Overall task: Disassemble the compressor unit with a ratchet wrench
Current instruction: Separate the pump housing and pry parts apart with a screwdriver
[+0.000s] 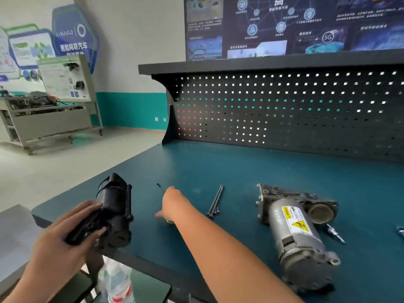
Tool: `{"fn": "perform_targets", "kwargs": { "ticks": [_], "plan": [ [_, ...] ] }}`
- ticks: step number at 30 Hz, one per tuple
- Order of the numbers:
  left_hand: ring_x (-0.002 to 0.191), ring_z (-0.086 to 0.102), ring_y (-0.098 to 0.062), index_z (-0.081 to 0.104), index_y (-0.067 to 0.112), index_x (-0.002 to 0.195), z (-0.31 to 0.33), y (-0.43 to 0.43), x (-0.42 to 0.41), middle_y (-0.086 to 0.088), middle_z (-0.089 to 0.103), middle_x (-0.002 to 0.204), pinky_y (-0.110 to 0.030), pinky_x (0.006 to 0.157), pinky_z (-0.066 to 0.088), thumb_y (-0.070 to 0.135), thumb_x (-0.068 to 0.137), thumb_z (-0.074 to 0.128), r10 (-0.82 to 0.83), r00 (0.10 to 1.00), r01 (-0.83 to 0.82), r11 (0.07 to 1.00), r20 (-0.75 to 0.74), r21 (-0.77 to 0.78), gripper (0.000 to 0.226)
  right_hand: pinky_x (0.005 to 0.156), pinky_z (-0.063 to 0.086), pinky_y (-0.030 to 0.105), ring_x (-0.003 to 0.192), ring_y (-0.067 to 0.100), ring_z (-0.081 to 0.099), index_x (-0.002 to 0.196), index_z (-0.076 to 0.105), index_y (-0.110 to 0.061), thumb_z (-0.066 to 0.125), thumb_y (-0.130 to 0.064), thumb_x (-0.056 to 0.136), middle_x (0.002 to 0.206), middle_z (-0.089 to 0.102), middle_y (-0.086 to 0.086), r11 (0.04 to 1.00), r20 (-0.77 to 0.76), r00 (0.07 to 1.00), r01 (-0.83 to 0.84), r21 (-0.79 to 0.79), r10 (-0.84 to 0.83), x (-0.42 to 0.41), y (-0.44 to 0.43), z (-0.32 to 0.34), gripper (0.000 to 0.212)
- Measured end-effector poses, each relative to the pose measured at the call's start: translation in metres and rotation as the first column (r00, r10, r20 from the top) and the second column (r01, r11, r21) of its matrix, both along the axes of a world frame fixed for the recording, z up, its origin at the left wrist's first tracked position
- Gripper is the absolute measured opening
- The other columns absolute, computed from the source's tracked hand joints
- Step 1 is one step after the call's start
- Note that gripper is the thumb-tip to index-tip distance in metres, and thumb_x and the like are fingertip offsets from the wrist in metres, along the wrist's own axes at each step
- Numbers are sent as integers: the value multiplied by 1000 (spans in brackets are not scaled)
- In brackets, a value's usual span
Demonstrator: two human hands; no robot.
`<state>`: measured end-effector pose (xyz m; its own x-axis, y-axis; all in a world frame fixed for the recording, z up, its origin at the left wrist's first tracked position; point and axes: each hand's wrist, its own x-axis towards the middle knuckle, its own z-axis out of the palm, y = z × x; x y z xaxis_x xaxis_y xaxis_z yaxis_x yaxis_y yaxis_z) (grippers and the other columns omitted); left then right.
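Black housing (pixel 115 206) at left, grey motor section (pixel 299 237) lying right, long bolts (pixel 215 201) between

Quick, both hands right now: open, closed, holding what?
Left hand: grips the black compressor part.
Right hand: stretched out over the bench, fingers hidden behind the hand; cannot tell whether it holds anything.

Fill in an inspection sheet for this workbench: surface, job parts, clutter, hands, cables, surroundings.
Surface: teal benchtop, no spills seen.
Job's things: black housing at left edge; grey motor unit lying at right; long bolts between them; no wrench seen.
Clutter: small fitting beside the motor unit.
Grippers: left hand grips the black housing; right hand reaches forward.
Cables: thin dark strand by right fingertips, unclear.
Surroundings: pegboard, training stand, bottle below bench.
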<state>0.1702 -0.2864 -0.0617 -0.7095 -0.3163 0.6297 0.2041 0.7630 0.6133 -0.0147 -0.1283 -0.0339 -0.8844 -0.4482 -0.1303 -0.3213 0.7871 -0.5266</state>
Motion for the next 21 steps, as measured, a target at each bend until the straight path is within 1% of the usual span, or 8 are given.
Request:
{"fn": "perform_targets", "kwargs": {
  "ticks": [2, 4, 6, 8, 10, 13, 17, 21],
  "plan": [
    [110, 55, 8, 60, 55, 108, 14, 5, -14, 16, 60, 122, -16, 98, 41, 43, 67, 81, -26, 1000, 26, 999, 2, -40, 47, 62, 46, 29, 82, 27, 60, 129, 38, -2, 63, -45, 84, 118, 55, 13, 983, 64, 997, 43, -181, -32, -5, 4, 9, 67],
    [106, 51, 19, 64, 39, 110, 31, 15, -34, 17, 59, 118, -4, 95, 37, 40, 68, 80, -75, 997, 76, 990, 18, -122, 44, 82, 44, 34, 106, 33, 57, 128, 43, -3, 44, -50, 91, 125, 55, 16, 958, -45, 990, 113, -265, -130, -15, 21, 21, 59],
    [104, 54, 12, 61, 25, 116, 48, 29, -62, 22, 55, 116, -1, 93, 36, 29, 68, 82, -158, 987, 163, 968, 42, -190, 53, 84, 40, 35, 111, 32, 55, 121, 51, -6, 31, -41, 96, 124, 58, 16, 948, -180, 952, 197, -252, -246, -31, 47, 28, 48],
    [107, 56, -2, 61, 18, 118, 62, 43, -95, 17, 55, 117, 0, 93, 33, 9, 68, 82, -247, 965, 261, 933, 86, -246, 55, 75, 38, 33, 103, 31, 57, 115, 57, -6, 25, -33, 99, 117, 61, 15, 932, -239, 910, 290, -218, -339, -48, 75, 25, 45],
    [112, 56, -8, 64, 14, 118, 72, 60, -129, 8, 57, 119, -1, 95, 31, 5, 70, 80, -325, 933, 356, 895, 154, -270, 51, 70, 37, 31, 94, 30, 57, 113, 59, -5, 25, -34, 102, 113, 63, 14, 900, -204, 879, 404, -166, -432, -59, 100, 15, 46],
    [117, 52, -12, 63, 13, 121, 83, 84, -179, 0, 57, 127, 2, 95, 24, 6, 74, 77, -393, 874, 471, 831, 286, -296, 50, 69, 38, 30, 98, 31, 58, 110, 59, -4, 28, -39, 102, 112, 63, 14, 829, -102, 826, 539, -148, -555, -64, 124, -4, 48],
    [120, 52, -18, 63, 16, 121, 79, 105, -223, -3, 57, 132, -10, 96, 27, 9, 75, 75, -345, 821, 538, 732, 454, -418, 47, 71, 38, 30, 101, 31, 59, 111, 60, -4, 23, -38, 102, 113, 63, 14, 803, -51, 807, 576, -150, -588, -61, 128, -15, 51],
    [122, 51, -19, 63, 19, 121, 65, 103, -239, -1, 56, 133, -18, 99, 30, 10, 75, 76, -297, 807, 535, 734, 510, -418, 48, 75, 36, 33, 88, 28, 51, 96, 57, -7, 19, -32, 100, 102, 58, 13, 837, 5, 844, 532, -126, -536, -55, 129, -17, 45]
  ]
}}
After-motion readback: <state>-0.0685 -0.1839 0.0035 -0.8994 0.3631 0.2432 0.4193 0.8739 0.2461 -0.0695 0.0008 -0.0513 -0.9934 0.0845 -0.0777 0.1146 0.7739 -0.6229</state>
